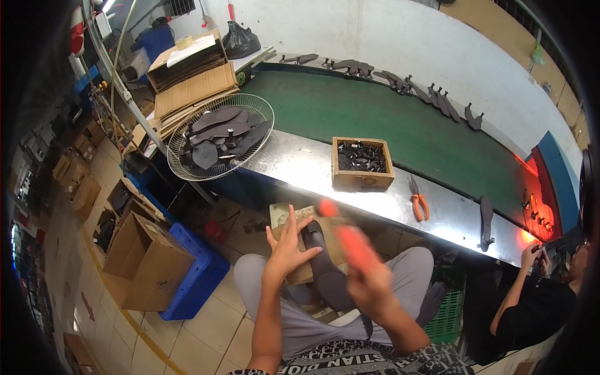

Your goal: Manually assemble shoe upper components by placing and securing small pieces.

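Observation:
A dark shoe sole point(324, 262) lies lengthwise on a pale work block point(301, 273) between my knees, its narrow heel end pointing away from me. My left hand point(289, 251) has its fingers spread, with the index finger and thumb on either side of the heel end; the thumb rests at the sole's edge. My right hand point(373, 289) is closed around the orange handle of a hammer point(354, 244), blurred by motion. The hammer's reddish head point(328, 208) is raised close to the heel end. Part of the sole's front is near my lap.
A wooden box point(362, 180) of small black parts and orange-handled pliers point(419, 206) sit on the metal ledge. A wire basket point(270, 134) of soles stands left. More soles line the green conveyor point(400, 144). Cardboard point(140, 269) and a blue crate point(203, 281) are on the floor; a co-worker point(531, 312) sits right.

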Tool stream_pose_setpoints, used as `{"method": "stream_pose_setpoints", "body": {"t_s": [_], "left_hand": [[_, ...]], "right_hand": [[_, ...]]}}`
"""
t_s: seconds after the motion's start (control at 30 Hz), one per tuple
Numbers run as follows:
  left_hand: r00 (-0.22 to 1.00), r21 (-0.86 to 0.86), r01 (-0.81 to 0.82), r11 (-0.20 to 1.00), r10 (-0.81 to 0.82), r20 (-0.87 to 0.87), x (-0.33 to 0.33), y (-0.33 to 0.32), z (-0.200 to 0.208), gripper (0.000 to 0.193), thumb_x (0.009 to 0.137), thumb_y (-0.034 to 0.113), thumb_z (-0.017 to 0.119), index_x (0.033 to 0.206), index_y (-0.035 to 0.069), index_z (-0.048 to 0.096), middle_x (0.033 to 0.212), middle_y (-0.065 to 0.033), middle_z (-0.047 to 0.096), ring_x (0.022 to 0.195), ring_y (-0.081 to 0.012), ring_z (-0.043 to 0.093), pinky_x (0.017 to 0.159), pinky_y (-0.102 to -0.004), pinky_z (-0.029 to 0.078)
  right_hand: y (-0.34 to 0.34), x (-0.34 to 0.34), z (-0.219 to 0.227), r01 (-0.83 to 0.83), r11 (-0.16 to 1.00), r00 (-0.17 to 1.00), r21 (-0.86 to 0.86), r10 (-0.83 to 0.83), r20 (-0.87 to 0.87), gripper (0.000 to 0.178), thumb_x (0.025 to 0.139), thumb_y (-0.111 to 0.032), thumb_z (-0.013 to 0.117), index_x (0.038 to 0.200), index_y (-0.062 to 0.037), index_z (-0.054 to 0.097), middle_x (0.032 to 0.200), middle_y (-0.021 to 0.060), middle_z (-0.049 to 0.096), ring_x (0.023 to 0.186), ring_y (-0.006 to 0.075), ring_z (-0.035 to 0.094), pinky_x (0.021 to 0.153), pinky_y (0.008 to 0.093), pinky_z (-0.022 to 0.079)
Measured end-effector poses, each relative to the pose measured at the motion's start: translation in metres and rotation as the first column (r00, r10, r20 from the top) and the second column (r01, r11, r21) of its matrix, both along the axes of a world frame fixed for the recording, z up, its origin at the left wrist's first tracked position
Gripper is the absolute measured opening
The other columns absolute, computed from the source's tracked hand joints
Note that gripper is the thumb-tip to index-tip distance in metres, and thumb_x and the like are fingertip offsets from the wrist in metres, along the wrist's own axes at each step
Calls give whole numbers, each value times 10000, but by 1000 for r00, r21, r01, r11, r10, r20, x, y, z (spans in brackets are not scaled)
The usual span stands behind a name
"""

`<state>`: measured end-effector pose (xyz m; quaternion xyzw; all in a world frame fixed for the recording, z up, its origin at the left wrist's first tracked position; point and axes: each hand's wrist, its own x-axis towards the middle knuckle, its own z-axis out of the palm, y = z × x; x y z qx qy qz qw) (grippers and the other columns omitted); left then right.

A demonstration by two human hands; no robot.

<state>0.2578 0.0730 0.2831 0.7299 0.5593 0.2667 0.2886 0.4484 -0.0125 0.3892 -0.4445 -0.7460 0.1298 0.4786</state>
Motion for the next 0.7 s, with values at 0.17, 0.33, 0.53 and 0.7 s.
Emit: {"method": "stream_pose_setpoints", "body": {"t_s": [0.17, 0.33, 0.53, 0.7], "left_hand": [[991, 165, -43, 985, 63, -118, 6, 7, -7, 676, 767, 414, 726, 1359, 203, 476, 1317, -8, 574, 1415, -261, 288, 1078, -663, -63], [962, 399, 35, 916, -138, 234, 2, -26, 10, 216, 808, 155, 704, 1016, 96, 714, 978, -68, 701, 1029, -229, 636, 1079, -504, 296], [763, -43, 202, 978, -130, 634, 16, -108, 88, 172, 860, 141, 691, 901, -25, 713, 804, -100, 675, 745, -144, 639, 667, -255, 482], [713, -219, 192, 957, 17, 701, 19, -137, 107, 176, 882, 131, 672, 929, -33, 716, 783, -80, 669, 703, -102, 606, 636, -244, 463]], "right_hand": [[8, 6, -16, 27, 978, 997, -205, -40, -62, 455, 897, -22, 604, 1333, 17, 479, 914, 218, 642, 768, 360, 650, 671, 363, 516], [28, 22, -3, 46, 988, 992, -147, -63, -113, 426, 889, -8, 610, 1307, -4, 531, 896, 166, 633, 711, 277, 627, 667, 321, 506], [51, 17, -48, -15, 993, 918, -120, 61, 392, 461, 846, -88, 666, 1294, -93, 561, 1009, 100, 604, 765, 269, 623, 601, 334, 513], [54, 14, -66, -153, 985, 812, 85, 76, 579, 343, 844, -88, 650, 1185, -60, 634, 1097, 120, 595, 954, 298, 609, 872, 377, 480]]}}
